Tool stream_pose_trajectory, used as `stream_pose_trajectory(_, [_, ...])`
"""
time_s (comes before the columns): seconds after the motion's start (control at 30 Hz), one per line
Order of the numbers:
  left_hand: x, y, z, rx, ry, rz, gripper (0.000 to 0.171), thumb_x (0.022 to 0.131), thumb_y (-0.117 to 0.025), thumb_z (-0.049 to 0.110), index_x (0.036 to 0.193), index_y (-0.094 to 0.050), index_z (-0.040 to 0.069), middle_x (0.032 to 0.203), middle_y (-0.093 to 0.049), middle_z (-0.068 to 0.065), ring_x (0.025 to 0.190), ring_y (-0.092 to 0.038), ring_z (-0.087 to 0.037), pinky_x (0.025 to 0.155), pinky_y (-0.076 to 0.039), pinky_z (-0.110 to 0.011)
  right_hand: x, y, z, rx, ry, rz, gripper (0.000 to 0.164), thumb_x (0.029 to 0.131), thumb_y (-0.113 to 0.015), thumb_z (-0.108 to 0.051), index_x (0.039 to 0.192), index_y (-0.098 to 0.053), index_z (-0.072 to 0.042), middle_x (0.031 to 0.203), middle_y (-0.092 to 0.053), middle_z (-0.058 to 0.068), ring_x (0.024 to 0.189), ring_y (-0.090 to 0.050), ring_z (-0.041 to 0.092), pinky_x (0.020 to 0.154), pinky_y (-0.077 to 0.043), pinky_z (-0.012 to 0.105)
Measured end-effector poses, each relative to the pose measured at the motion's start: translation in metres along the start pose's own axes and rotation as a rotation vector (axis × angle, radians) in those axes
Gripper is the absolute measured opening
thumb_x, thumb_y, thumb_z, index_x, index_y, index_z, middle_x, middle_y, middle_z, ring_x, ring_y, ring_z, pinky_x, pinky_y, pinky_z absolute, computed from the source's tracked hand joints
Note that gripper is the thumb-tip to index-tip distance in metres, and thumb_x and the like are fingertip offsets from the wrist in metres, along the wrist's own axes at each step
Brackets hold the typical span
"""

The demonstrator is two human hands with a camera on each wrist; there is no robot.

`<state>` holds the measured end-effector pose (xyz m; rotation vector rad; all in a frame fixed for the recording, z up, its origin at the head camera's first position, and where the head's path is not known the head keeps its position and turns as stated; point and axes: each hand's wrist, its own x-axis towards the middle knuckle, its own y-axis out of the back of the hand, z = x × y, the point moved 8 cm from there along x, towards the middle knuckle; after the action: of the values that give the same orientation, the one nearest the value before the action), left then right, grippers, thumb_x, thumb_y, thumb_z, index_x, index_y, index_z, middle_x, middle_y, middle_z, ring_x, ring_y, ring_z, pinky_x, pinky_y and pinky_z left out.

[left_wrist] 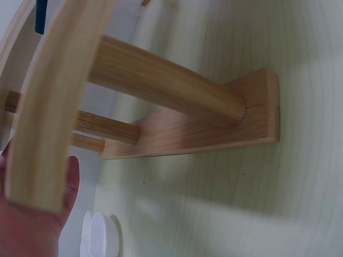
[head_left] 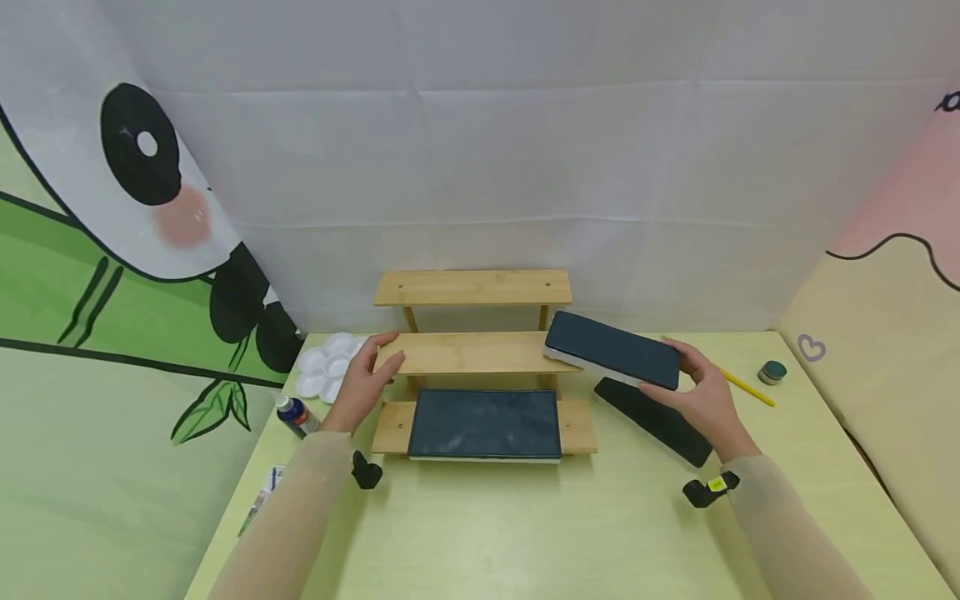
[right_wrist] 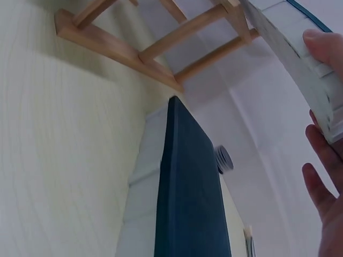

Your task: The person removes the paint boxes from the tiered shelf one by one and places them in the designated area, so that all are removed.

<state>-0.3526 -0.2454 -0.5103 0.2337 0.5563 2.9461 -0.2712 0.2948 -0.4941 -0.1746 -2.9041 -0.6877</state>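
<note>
A three-tier wooden stand (head_left: 465, 354) stands against the back of the table. My left hand (head_left: 367, 379) grips the left end of its middle shelf (left_wrist: 59, 107). One flat white block with a dark blue top (head_left: 483, 423) lies on the lowest shelf. My right hand (head_left: 697, 392) holds the right end of a second such block (head_left: 611, 346), fingers along its edge. This block is tilted, its left end overlapping the right end of the middle shelf in the head view. A third dark-topped block (head_left: 652, 421) rests on the table below the right hand.
At the left are a white flower-shaped palette (head_left: 330, 367), a blue bottle with a white cap (head_left: 296, 415) and a small printed packet (head_left: 262, 498). To the right lie a yellow pencil (head_left: 748, 387) and a small round jar (head_left: 771, 372). Printed cloth walls enclose the table (head_left: 525, 533).
</note>
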Motion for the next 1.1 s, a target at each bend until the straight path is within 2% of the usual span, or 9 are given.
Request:
stream_pose_trajectory(0.17, [-0.002,-0.001,0.002,-0.018,0.004,-0.008,0.060,0.106,-0.062,0.044,0.158,-0.046,0.018,0.165,-0.036,0.001,0.158,-0.014,-0.029,0.096,-0.050,-0.050,-0.010,0.021,0.010,-0.012,-0.037,0.032,0.082,0.085,-0.091,-0.027,0.155,-0.049,-0.014,0.129,-0.063,0.007,0.126,-0.050,0.024,0.106,-0.034,0.070])
stream_pose_trajectory(0.4, [0.000,0.000,-0.002,0.004,-0.002,0.006,0.061,0.105,-0.062,0.048,0.157,-0.047,0.021,0.164,-0.038,0.003,0.157,-0.019,-0.027,0.094,-0.051,-0.045,-0.023,0.049,0.029,-0.024,-0.069,0.092,0.077,0.086,-0.090,-0.028,0.153,-0.052,-0.020,0.121,-0.064,-0.008,0.117,-0.050,0.004,0.103,-0.034,0.066])
stream_pose_trajectory(0.67, [0.001,-0.001,-0.002,-0.006,-0.006,0.004,0.063,0.105,-0.062,0.046,0.158,-0.045,0.016,0.165,-0.037,0.000,0.157,-0.016,-0.031,0.094,-0.051,-0.046,-0.042,0.080,0.059,-0.057,-0.148,0.137,0.081,0.089,-0.087,-0.031,0.158,-0.046,-0.025,0.117,-0.059,-0.021,0.113,-0.045,-0.008,0.108,-0.029,0.071])
stream_pose_trajectory(0.73, [0.001,-0.001,-0.002,-0.008,-0.005,0.003,0.063,0.106,-0.062,0.045,0.158,-0.045,0.015,0.165,-0.037,-0.001,0.157,-0.016,-0.031,0.094,-0.051,-0.045,-0.047,0.087,0.066,-0.068,-0.164,0.149,0.081,0.089,-0.087,-0.031,0.159,-0.046,-0.026,0.117,-0.058,-0.024,0.112,-0.045,-0.010,0.110,-0.030,0.067])
stream_pose_trajectory(0.8, [0.001,-0.002,-0.002,-0.010,-0.005,0.003,0.064,0.106,-0.062,0.045,0.158,-0.044,0.014,0.165,-0.037,-0.001,0.157,-0.015,-0.031,0.095,-0.051,-0.045,-0.051,0.094,0.073,-0.090,-0.179,0.161,0.081,0.089,-0.087,-0.032,0.159,-0.046,-0.028,0.117,-0.058,-0.027,0.112,-0.045,-0.012,0.111,-0.034,0.054])
stream_pose_trajectory(0.9, [0.000,-0.001,-0.002,-0.007,-0.002,0.006,0.065,0.105,-0.063,0.046,0.158,-0.045,0.014,0.165,-0.037,0.000,0.158,-0.015,-0.030,0.095,-0.051,-0.047,-0.057,0.104,0.085,-0.119,-0.186,0.172,0.080,0.089,-0.087,-0.032,0.158,-0.047,-0.031,0.117,-0.059,-0.026,0.111,-0.047,-0.013,0.100,-0.039,0.030])
stream_pose_trajectory(0.97, [0.000,-0.001,-0.002,-0.004,-0.002,0.009,0.064,0.105,-0.062,0.046,0.158,-0.045,0.015,0.164,-0.037,0.002,0.157,-0.016,-0.028,0.095,-0.051,-0.048,-0.060,0.109,0.093,-0.130,-0.181,0.175,0.078,0.089,-0.087,-0.032,0.157,-0.048,-0.032,0.117,-0.059,-0.025,0.110,-0.048,-0.013,0.089,-0.039,0.017])
stream_pose_trajectory(1.1, [0.000,-0.001,-0.002,-0.003,-0.002,0.013,0.064,0.105,-0.063,0.046,0.158,-0.045,0.015,0.164,-0.038,0.002,0.157,-0.019,-0.026,0.095,-0.051,-0.049,-0.067,0.119,0.109,-0.121,-0.175,0.197,0.076,0.089,-0.088,-0.028,0.155,-0.051,-0.031,0.115,-0.061,-0.027,0.108,-0.051,-0.012,0.080,-0.037,0.010])
